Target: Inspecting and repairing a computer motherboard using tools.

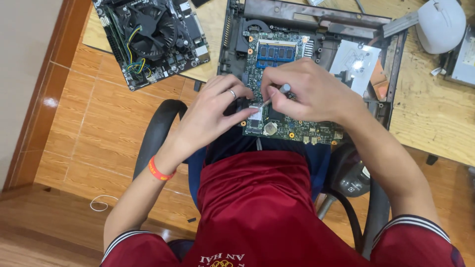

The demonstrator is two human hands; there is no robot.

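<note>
From the head view, the right hand (pixel 309 89) pinches a slim metal screwdriver (pixel 273 97), its tip on a green, stud-dotted circuit board (pixel 277 74) lying in a dark laptop shell (pixel 316 29) at the desk edge. The ringed left hand (pixel 215 111) presses curled fingers on the board's near corner.

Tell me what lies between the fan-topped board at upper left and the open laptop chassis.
In the head view, a strip of bare wooden table separates the fan-topped board from the laptop chassis; nothing lies on it.
</note>
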